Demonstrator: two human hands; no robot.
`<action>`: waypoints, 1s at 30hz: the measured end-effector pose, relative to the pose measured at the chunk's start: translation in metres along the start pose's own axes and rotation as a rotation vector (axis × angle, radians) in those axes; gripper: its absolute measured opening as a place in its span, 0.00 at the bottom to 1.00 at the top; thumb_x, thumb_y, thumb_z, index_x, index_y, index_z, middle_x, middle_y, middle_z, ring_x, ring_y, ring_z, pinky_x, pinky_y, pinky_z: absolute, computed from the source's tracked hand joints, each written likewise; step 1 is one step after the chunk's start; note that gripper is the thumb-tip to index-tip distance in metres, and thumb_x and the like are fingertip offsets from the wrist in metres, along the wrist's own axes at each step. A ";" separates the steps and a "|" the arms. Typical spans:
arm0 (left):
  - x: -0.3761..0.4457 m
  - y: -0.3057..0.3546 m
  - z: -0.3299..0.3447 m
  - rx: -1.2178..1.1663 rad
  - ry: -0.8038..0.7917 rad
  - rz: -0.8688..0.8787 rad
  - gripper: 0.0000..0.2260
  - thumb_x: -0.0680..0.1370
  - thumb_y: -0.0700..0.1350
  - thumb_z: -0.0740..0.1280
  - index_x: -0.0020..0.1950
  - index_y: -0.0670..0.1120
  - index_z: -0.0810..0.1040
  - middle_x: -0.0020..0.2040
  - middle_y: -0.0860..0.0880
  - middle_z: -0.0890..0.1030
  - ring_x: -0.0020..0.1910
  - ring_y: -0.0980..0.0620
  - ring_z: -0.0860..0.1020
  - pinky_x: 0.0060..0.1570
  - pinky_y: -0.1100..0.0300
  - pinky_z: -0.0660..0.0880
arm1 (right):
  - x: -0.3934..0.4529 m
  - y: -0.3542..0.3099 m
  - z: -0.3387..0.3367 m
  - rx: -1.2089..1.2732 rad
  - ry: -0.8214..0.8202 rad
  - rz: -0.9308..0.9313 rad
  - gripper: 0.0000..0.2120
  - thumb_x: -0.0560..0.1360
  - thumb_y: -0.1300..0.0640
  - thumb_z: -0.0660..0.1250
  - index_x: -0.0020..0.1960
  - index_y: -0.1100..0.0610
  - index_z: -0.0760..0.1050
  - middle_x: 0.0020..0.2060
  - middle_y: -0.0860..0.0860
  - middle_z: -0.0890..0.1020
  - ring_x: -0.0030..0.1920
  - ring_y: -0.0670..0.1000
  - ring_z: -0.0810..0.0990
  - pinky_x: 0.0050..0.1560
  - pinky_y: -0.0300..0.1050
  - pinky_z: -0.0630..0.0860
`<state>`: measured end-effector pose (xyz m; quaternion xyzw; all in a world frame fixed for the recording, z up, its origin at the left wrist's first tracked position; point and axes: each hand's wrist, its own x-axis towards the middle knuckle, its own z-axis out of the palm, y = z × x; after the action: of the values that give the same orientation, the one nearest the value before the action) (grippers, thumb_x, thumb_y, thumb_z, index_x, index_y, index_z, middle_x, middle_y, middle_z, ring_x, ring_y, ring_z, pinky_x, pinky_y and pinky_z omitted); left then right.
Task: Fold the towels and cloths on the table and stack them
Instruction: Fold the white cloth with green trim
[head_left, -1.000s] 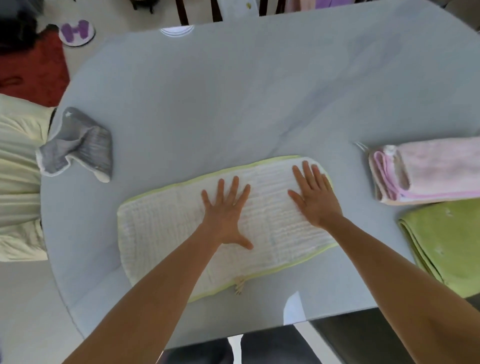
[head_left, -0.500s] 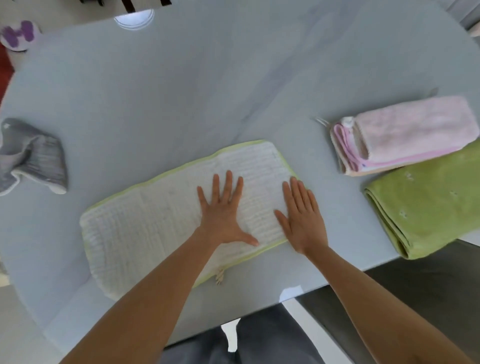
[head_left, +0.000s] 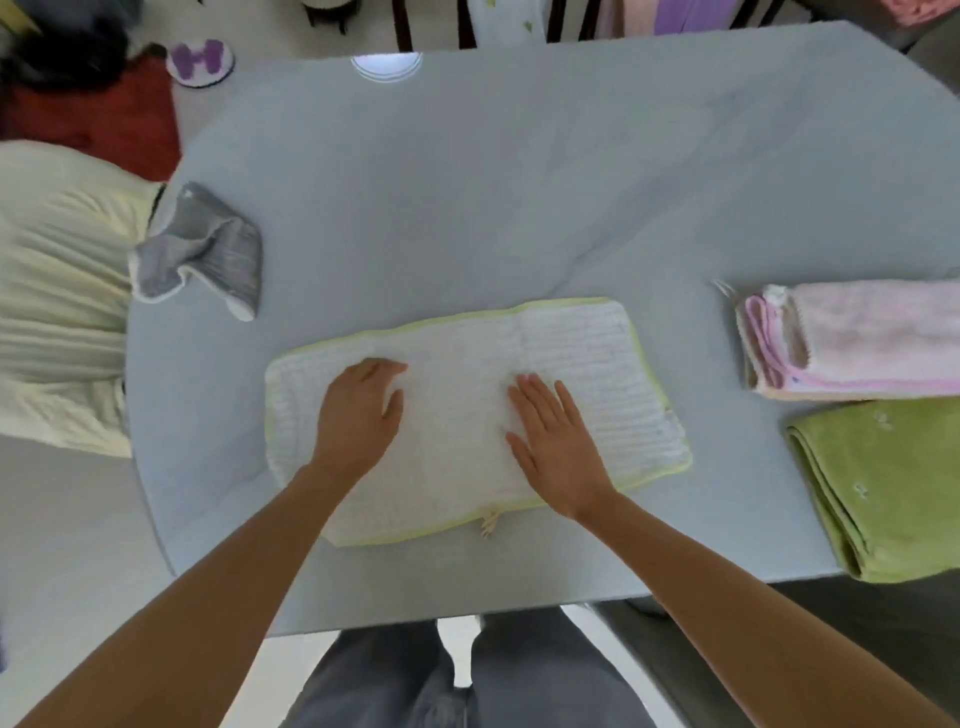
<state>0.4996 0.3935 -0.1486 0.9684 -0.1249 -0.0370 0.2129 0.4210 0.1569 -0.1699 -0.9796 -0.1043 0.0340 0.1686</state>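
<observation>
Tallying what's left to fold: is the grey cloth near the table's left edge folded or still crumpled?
Crumpled: the grey ribbed cloth lies bunched, its white-edged corners turned up.

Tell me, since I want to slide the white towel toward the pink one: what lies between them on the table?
Nothing: the head view shows only bare table between the white towel and the folded pink towel.

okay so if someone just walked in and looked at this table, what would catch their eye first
Most likely the white towel with the lime-green edge, lying flat in the middle of the pale blue table, with the left hand and right hand resting on it. Next, the folded pink towel and folded green towel at the right edge, and the crumpled grey cloth at the left.
</observation>
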 end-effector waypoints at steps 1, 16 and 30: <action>-0.007 -0.019 -0.011 0.005 0.042 -0.093 0.15 0.76 0.39 0.66 0.62 0.42 0.77 0.60 0.42 0.77 0.58 0.41 0.75 0.60 0.51 0.70 | 0.011 -0.019 0.003 0.015 -0.014 -0.033 0.23 0.80 0.53 0.52 0.69 0.66 0.69 0.68 0.60 0.71 0.70 0.57 0.67 0.73 0.53 0.54; 0.020 -0.153 -0.056 -0.125 -0.125 -0.438 0.14 0.77 0.49 0.67 0.58 0.43 0.77 0.57 0.40 0.74 0.58 0.42 0.70 0.59 0.52 0.67 | 0.108 -0.163 0.071 0.023 -0.129 0.021 0.33 0.78 0.42 0.39 0.77 0.58 0.50 0.77 0.56 0.50 0.77 0.54 0.47 0.76 0.47 0.43; 0.042 -0.181 -0.060 -0.314 -0.002 -0.449 0.05 0.78 0.41 0.65 0.50 0.39 0.74 0.48 0.42 0.79 0.48 0.44 0.77 0.46 0.55 0.71 | 0.134 -0.163 0.097 -0.086 -0.087 0.219 0.34 0.78 0.39 0.40 0.78 0.57 0.43 0.77 0.55 0.44 0.77 0.52 0.41 0.75 0.47 0.38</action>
<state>0.5884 0.5658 -0.1717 0.9269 0.0998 -0.1030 0.3467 0.5108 0.3676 -0.2106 -0.9890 -0.0052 0.0901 0.1170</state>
